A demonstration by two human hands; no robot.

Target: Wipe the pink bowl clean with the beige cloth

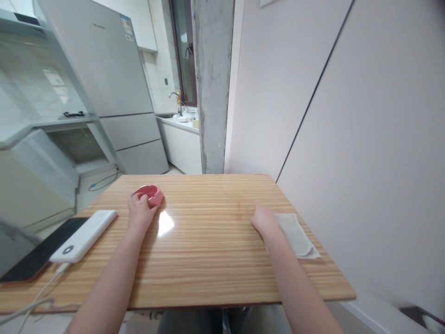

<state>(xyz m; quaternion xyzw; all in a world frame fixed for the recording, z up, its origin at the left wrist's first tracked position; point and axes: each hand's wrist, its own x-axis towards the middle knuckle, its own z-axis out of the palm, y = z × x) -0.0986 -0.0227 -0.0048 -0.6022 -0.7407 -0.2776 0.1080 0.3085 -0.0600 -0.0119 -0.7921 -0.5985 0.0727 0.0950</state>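
Left hand (pixel 142 209) grasps the pink dish (pixel 158 197) near the far left corner of the wooden surface (pixel 208 250) — right hand (pixel 263 220) beside the grey cloth (pixel 296 235) toward the right edge, finger closure indeterminable.

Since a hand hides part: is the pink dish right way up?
Right way up: the pink dish shows its hollow, left hand at the rim.
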